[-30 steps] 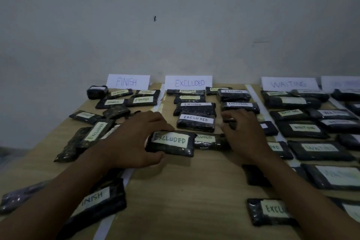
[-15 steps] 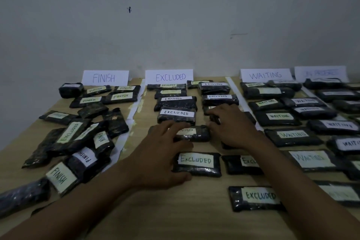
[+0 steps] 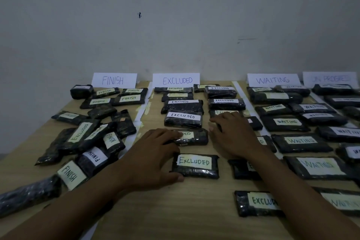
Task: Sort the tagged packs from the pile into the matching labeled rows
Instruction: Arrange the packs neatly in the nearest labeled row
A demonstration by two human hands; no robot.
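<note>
With the left hand point(image 3: 153, 160) lying open against the Excluded pack point(image 3: 194, 165) in the middle of the bench point(image 3: 194, 210) and the right hand point(image 3: 233, 136) resting flat on neighbouring packs point(image 3: 241, 170), a careless shove is risking sliding them into the Waiting row point(image 3: 300, 140).

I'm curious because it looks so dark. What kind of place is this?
Probably a plain workroom set up for sorting, though I can't be sure. A wooden table stands against a bare wall, paper signs mark rows, and tagged dark packs lie in front of them.
</note>
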